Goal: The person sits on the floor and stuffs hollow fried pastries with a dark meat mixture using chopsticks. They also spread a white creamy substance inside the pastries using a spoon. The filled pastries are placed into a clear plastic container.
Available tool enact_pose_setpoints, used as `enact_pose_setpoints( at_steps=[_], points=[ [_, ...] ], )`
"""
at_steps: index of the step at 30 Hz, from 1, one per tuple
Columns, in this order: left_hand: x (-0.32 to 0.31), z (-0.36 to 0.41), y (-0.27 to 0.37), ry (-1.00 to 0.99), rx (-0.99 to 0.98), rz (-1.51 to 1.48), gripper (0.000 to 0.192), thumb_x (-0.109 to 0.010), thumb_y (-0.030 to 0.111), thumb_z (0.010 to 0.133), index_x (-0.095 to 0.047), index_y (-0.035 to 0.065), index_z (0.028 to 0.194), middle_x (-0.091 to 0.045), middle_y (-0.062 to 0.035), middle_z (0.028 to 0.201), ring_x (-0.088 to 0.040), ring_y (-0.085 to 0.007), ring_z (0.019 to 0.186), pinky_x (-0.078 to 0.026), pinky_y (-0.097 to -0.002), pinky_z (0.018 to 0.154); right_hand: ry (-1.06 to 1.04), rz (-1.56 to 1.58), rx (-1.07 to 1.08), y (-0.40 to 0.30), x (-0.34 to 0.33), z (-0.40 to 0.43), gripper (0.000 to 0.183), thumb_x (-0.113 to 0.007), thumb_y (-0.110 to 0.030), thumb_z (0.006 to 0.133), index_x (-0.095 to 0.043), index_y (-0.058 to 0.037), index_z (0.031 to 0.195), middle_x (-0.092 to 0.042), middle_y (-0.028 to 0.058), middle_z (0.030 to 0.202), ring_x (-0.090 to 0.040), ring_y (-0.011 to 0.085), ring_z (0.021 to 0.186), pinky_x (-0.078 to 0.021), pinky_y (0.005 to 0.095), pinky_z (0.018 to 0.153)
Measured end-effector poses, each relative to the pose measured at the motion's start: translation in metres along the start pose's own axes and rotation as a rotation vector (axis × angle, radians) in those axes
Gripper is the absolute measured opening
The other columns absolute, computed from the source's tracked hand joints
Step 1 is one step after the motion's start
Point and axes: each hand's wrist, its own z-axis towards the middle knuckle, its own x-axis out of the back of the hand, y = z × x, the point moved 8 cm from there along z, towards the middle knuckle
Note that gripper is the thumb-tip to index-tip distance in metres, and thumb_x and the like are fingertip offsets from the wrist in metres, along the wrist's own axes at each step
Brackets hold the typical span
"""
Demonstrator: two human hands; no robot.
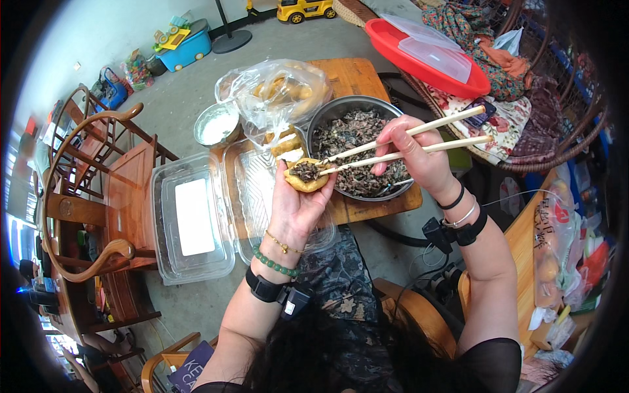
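Observation:
My left hand [300, 204] holds an opened fried tofu puff [305, 182] with dark minced filling [305, 170] inside it. In my right hand [415, 152] is a pair of wooden chopsticks [373, 151], their tips at the filling in the puff. Behind the chopsticks stands a round metal bowl [399, 112] of dark chopped filling [351, 128]. Below my left hand lies a clear plastic clamshell container [250, 177], its lid [162, 221] folded out to the left. Several stuffed puffs with white ends [287, 146] sit at the container's far side, partly hidden by my left hand and a plastic bag.
A clear bag [295, 83] of puffs and a bowl of white paste [216, 128] stand on the wooden table [351, 73]. A wooden armchair [128, 182] is at left. To the right, a red tray [403, 49] with plastic lids rests near a phone [479, 112] on a wicker seat.

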Motion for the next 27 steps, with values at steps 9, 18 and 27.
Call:
enact_pose_setpoints(
  at_steps=[9, 18, 27],
  points=[
    [-0.017, -0.018, -0.027, -0.065, -0.023, 0.233, 0.053, -0.036, 0.048, 0.103, -0.049, 0.0004, 0.122, -0.058, -0.0145, 0.12, -0.056, -0.0295, 0.115, -0.045, -0.047, 0.104, -0.163, -0.516, 0.053, -0.031, -0.037, -0.001, 0.017, -0.057, -0.013, 0.097, -0.063, 0.0015, 0.09, -0.061, 0.0077, 0.079, -0.063, 0.0135, 0.06, -0.0496, 0.0265, 0.055],
    [-0.005, -0.016, -0.026, -0.03, 0.035, 0.19, 0.051, -0.035, 0.045, 0.104, -0.047, 0.0009, 0.125, -0.056, -0.0154, 0.125, -0.055, -0.0309, 0.117, -0.044, -0.0493, 0.105, -0.272, -0.585, 0.181, -0.07, -0.039, 0.0, 0.012, -0.062, -0.009, 0.092, -0.066, 0.0007, 0.086, -0.065, 0.0093, 0.076, -0.064, 0.0145, 0.058, -0.0499, 0.0258, 0.054],
    [-0.005, -0.02, -0.034, -0.026, 0.041, 0.251, 0.05, -0.039, 0.047, 0.102, -0.051, 0.0024, 0.121, -0.059, -0.0135, 0.119, -0.058, -0.028, 0.112, -0.049, -0.0455, 0.098, -0.289, -0.708, 0.245, -0.066, -0.053, 0.0, 0.008, -0.067, -0.011, 0.086, -0.066, -0.0024, 0.086, -0.066, 0.011, 0.079, -0.066, 0.0244, 0.066, -0.0514, 0.0318, 0.058]
  ],
)
